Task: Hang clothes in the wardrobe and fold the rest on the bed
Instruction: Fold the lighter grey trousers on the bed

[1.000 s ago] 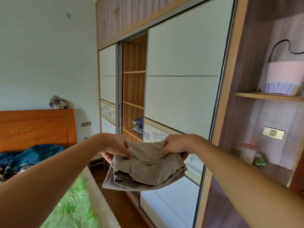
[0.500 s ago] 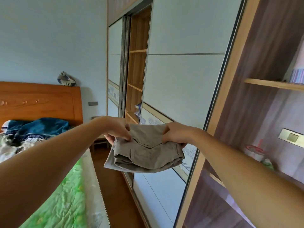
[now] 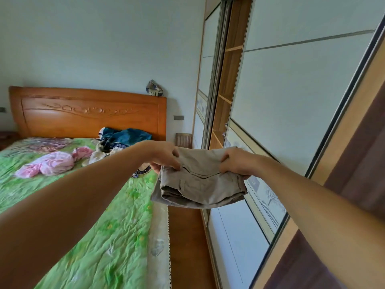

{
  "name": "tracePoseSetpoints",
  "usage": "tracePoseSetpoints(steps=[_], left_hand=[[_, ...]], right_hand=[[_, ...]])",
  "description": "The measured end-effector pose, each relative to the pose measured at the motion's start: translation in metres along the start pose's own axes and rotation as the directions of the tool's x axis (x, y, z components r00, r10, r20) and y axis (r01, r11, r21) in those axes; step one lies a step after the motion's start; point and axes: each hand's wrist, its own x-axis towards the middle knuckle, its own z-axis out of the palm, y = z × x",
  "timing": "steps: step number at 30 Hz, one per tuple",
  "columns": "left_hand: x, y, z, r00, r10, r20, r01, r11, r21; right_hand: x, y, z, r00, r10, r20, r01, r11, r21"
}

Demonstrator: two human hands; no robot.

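Two hands hold one folded pair of tan pants [image 3: 200,184] up in the air, over the strip of floor [image 3: 185,236] between the bed [image 3: 100,236] and the wardrobe [image 3: 291,101]. The left hand [image 3: 164,157] pinches the far edge at one end. The right hand [image 3: 235,163] pinches the same edge at the other end. Both have their fingers curled round the cloth.

Only that one edge is held, so the layers below hang free, and the bottom left corner already sags. A quick swing or a loose pinch could let the folds fall open, and then the pants would need folding again. If one hand lets go, they would likely land on the floor, not on the bed. The open gap [image 3: 227,97] in the wardrobe looks thin from here, so the bundle could bump a door edge going in.

The long side of the pants runs from hand to hand — left to right and nearly level. The pinched edge points away from the person, toward the far wall. The thick folded edge points back at the person and droops down.

Pink clothes [image 3: 54,163] and blue clothes [image 3: 125,136] lie loose on the bed.
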Motion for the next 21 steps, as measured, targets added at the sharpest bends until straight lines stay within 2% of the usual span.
tracePoseSetpoints(steps=[10, 15, 21], left_hand=[[0.092, -0.022, -0.013, 0.998, -0.053, -0.025, 0.053, 0.999, -0.012], [0.194, -0.059, -0.045, 0.994, -0.09, -0.056, 0.089, 0.996, -0.017], [0.332, -0.077, -0.114, 0.99, -0.127, -0.062, 0.125, 0.992, -0.027]], right_hand=[[0.109, 0.003, -0.004, 0.998, -0.041, 0.051, 0.043, 0.998, -0.042], [0.226, -0.011, -0.009, 0.989, -0.129, 0.077, 0.134, 0.988, -0.071], [0.382, -0.031, -0.045, 0.989, -0.142, 0.051, 0.145, 0.987, -0.066]])
